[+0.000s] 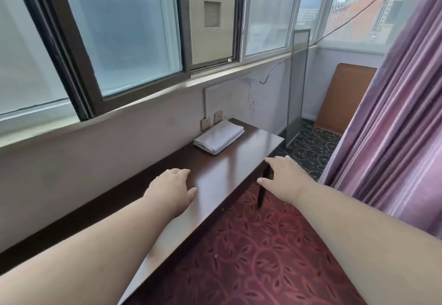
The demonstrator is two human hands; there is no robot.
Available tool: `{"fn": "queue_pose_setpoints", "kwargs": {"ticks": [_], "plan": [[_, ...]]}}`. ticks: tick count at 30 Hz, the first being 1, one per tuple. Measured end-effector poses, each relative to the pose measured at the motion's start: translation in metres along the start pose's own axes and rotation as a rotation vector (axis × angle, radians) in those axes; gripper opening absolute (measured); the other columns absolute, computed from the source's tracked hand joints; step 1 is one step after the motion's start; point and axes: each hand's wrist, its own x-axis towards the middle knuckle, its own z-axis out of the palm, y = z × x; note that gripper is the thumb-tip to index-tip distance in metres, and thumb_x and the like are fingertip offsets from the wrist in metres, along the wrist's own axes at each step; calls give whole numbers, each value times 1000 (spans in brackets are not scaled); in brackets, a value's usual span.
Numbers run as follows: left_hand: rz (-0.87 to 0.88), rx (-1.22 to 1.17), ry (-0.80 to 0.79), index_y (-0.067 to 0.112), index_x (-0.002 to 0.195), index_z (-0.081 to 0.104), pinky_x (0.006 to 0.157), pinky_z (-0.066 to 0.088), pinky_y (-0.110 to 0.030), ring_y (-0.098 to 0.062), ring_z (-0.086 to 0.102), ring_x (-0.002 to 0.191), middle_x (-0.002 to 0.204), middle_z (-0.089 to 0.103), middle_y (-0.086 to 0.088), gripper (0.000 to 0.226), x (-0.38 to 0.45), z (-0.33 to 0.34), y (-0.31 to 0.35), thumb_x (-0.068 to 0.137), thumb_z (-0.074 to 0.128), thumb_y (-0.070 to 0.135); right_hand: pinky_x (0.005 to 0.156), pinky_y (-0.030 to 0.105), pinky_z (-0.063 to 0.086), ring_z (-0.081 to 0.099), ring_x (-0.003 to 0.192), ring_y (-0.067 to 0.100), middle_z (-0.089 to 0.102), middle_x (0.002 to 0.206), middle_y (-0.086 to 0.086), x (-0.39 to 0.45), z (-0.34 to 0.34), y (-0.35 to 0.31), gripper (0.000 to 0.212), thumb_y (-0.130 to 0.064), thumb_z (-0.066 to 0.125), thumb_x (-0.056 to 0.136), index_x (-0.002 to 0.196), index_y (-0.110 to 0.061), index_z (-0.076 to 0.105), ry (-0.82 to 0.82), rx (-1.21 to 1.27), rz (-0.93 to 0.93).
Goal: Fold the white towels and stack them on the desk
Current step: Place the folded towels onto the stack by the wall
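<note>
Folded white towel (218, 136): flat on dark desk (229, 173), far end, nr wall sockets (211, 120). L hand (171, 190): fingers relaxed, over desk, empty. R hand (284, 178): fingers straight, empty, past desk edge.

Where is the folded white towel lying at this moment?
In the head view, the folded white towel lies on the far end of the dark desk, close to the wall sockets, beyond both hands and untouched.

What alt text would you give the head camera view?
Both hands, left and right, reach out open over a dark wooden desk, where a folded white towel lies under the window; a purple curtain hangs right.
</note>
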Motion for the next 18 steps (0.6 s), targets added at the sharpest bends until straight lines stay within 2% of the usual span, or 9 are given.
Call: {"fn": "queue_pose_setpoints", "kwargs": {"ticks": [7, 13, 18], "plan": [[-23, 13, -25, 27, 150, 32, 108, 34, -39, -18, 34, 139, 150, 39, 5, 65, 90, 34, 26, 93, 47, 55, 121, 50, 17, 8, 151, 28, 27, 159, 4, 82, 23, 35, 76, -57, 53, 92, 155, -24, 26, -51, -61, -57], [-19, 33, -78, 27, 144, 39, 104, 37, -40, -20, 40, 133, 143, 45, 3, 62, 218, 74, 32, 90, 49, 56, 121, 46, 16, 11, 151, 26, 24, 160, 7, 203, 39, 63, 77, -57, 52, 93, 155, -23, 24, -57, -116, -100], [-3, 59, -129, 25, 143, 41, 102, 39, -40, -21, 42, 132, 145, 45, 1, 61, 325, 86, 38, 90, 50, 55, 121, 48, 18, 11, 151, 27, 23, 161, 7, 292, 47, 80, 76, -57, 53, 92, 155, -25, 25, -75, -91, -74]]}}
